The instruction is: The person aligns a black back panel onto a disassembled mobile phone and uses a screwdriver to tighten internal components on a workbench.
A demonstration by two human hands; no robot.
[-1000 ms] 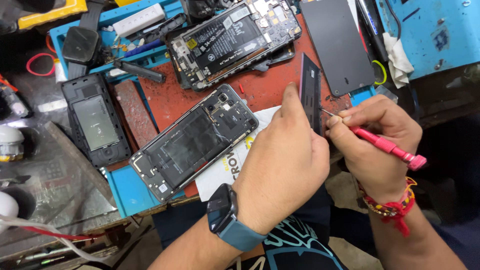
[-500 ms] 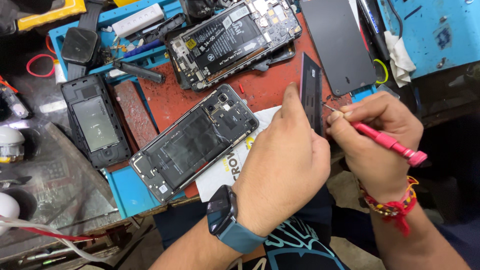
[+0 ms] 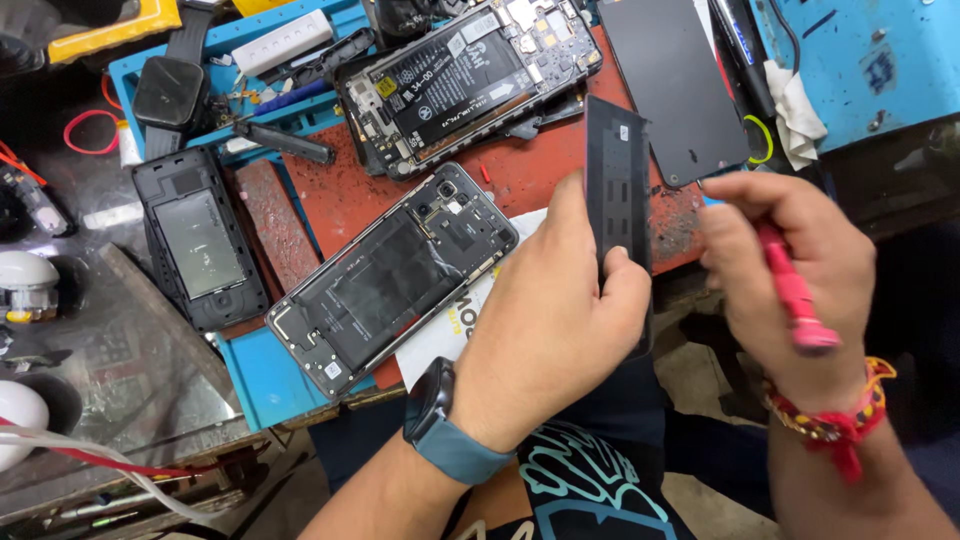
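The dark panel [image 3: 618, 200] stands on edge, long axis upright, above the worktop's [image 3: 520, 185] front edge. The left hand [image 3: 550, 320] grasps its lower part. The right hand [image 3: 790, 260], just beside, is clenched around a pink tool [image 3: 790, 290]. An open phone [image 3: 390, 275] lies diagonally to the left, over a white card [image 3: 450, 325].

Opened phone frame [image 3: 390, 278], circuit board with battery [image 3: 465, 80], smartwatch [image 3: 168, 92], white cloth [image 3: 797, 112]
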